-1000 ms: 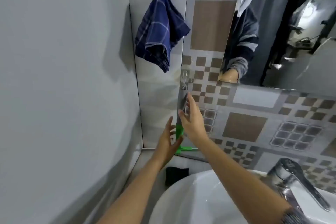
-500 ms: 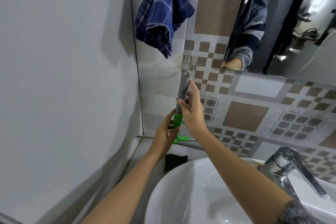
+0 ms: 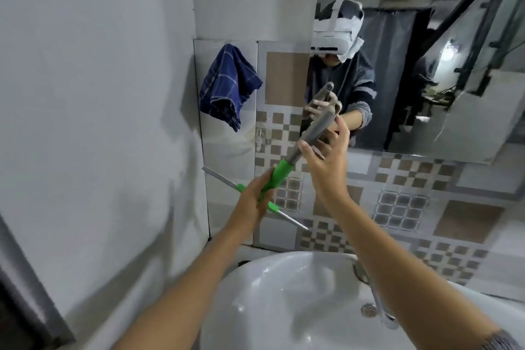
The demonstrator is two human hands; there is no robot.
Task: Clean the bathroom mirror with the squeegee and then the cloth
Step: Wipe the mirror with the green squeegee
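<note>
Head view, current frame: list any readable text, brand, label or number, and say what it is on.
None readable. The squeegee, held by the left hand and right hand, shows no marking. The blue checked cloth, the mirror, the patterned wall tiles and the sink show no lettering.

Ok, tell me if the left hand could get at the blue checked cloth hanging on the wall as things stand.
Probably not yet. The left hand is closed around the squeegee by its green neck, so it is occupied. The blue cloth hangs up and to the left of it with nothing in between, so reach itself looks open.
</note>
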